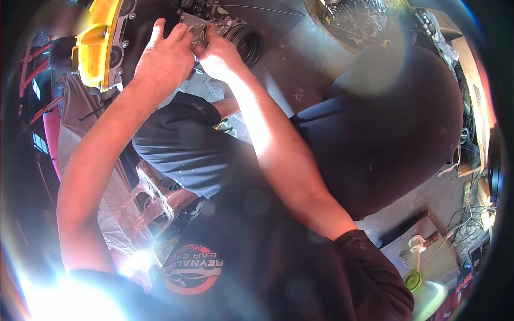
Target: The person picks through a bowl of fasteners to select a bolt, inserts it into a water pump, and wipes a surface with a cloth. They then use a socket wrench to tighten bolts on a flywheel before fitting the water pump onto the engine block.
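Observation:
Both hands meet at a small grey metal part (pixel 198 35) on the front of an engine, beside a black grooved pulley (pixel 246 44). My left hand (pixel 167 51) reaches in from the left, one finger stretched upward and the others bent against the metal part. From the other side, my right hand (pixel 218 54) pinches the same part between thumb and fingers, close to the pulley. The exact kind of part is hidden by the fingers. Left of my left hand stands a yellow engine cover (pixel 99 43) with bolts along its edge.
A round basin (pixel 317 24) with loose metal hardware sits at the upper right. My bent knee (pixel 396 123) is below it. A red-brown metal stand (pixel 155 195) is at the left, cables (pixel 468 230) and a cardboard box edge (pixel 476 101) at the right. Strong glare covers the lower left.

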Demonstrator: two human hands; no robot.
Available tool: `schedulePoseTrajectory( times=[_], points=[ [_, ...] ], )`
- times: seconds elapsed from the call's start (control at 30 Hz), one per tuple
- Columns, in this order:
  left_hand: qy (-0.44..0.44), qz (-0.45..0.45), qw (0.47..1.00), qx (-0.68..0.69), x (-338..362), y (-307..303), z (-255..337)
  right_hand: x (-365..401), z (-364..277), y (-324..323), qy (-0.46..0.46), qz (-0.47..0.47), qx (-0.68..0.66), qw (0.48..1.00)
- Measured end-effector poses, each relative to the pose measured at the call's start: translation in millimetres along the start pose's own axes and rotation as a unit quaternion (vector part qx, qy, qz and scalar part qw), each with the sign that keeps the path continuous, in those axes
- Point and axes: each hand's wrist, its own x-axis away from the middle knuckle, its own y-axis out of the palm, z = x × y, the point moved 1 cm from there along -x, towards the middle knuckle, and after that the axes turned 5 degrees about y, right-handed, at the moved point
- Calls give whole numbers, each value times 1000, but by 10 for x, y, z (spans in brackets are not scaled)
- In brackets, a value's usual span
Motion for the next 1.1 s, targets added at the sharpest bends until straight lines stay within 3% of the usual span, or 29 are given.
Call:
schedulePoseTrajectory(
  times=[0.1,0.5,0.8,1.1],
  points=[
    [-2,62,998,-6,-21,104,-13,-3,10,1,3,-6,5,1000],
    [52,12,999,-6,-24,116,-38,-25,21,20,4,-7,13,1000],
    [40,72,997,12,21,132,-70,-35,17,17,4,-1,16,1000],
    [0,54,998,11,-28,99,24,-40,23,20,10,-4,13,1000]
  ],
)
